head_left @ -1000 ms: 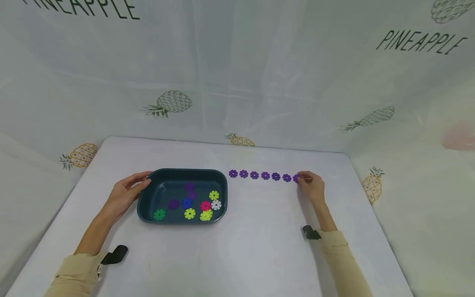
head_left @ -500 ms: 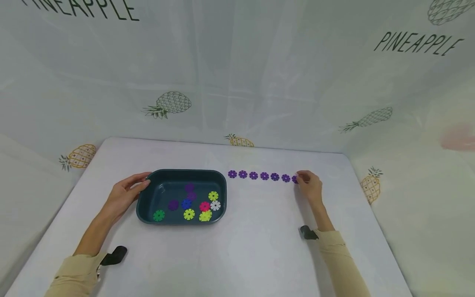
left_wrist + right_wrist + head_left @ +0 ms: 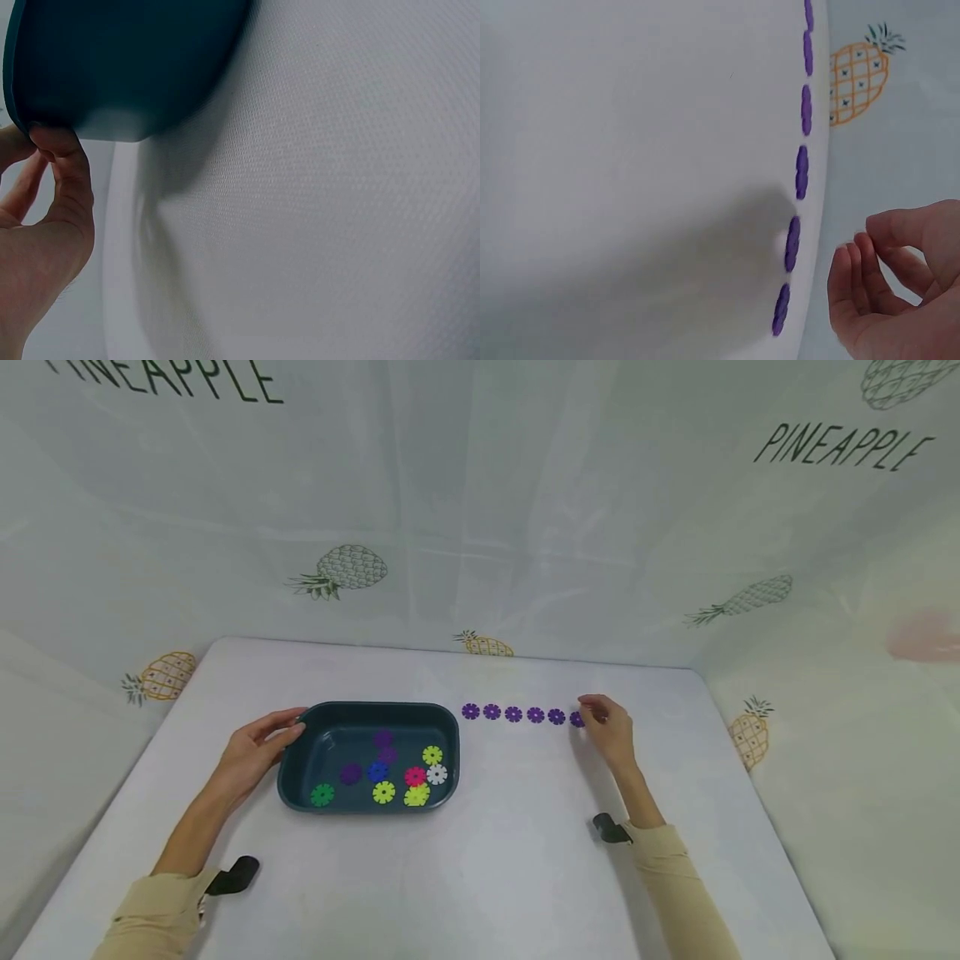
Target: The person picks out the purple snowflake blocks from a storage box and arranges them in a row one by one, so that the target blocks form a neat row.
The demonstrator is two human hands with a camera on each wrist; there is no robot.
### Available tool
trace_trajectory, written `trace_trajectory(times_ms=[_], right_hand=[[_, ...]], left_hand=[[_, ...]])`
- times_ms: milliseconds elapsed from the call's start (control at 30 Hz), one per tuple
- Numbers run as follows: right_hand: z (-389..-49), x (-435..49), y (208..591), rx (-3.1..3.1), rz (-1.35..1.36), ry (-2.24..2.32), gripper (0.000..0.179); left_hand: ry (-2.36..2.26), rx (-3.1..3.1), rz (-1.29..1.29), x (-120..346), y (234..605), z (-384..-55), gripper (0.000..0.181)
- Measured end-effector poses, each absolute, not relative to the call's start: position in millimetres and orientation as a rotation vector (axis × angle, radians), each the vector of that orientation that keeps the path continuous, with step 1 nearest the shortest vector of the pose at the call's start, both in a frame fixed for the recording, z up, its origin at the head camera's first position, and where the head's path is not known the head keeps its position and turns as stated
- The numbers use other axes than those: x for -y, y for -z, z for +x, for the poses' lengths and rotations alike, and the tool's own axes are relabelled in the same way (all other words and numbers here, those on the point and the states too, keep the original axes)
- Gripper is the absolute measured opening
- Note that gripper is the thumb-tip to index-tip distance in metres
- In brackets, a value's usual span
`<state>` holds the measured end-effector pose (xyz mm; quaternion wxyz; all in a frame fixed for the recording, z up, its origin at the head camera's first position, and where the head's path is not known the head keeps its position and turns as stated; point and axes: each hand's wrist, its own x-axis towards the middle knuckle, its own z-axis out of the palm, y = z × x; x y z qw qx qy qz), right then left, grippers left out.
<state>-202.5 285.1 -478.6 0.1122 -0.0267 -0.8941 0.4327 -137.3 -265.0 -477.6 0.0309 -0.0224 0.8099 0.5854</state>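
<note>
My left hand (image 3: 255,750) pinches the left rim of a dark teal tray (image 3: 300,797); in the left wrist view, its thumb (image 3: 56,142) presses against the tray's edge. Several notched plastic discs lie in the tray, among them a green disc (image 3: 322,794), a blue disc (image 3: 378,771) and a white disc (image 3: 437,774). To the tray's right, several purple notched discs (image 3: 513,714) form a straight row on the table. Over the row's right end hovers my right hand (image 3: 611,735), fingers loosely bent, with nothing visible between the fingertips. It covers part of the row in the head view.
The white table (image 3: 480,877) ends at a back edge just beyond the row. Behind it hangs a pale curtain (image 3: 525,527) printed with pineapples. Each wrist wears a black camera mount, the left mount (image 3: 234,876) low over the table.
My right hand has let go of the disc at the row's right end, risen a little and moved left along the row. The left hand and tray stay in place.
</note>
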Motion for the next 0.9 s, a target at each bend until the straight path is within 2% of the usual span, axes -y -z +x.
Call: trace_trajectory(times_ms=[900], right_hand=[[-203.4,-189.1,458.2,2.593,0.204,-1.496,0.019]], left_hand=[[-1.72,-2.528,-0.099,262.8,472.0,-138.5,0.057]])
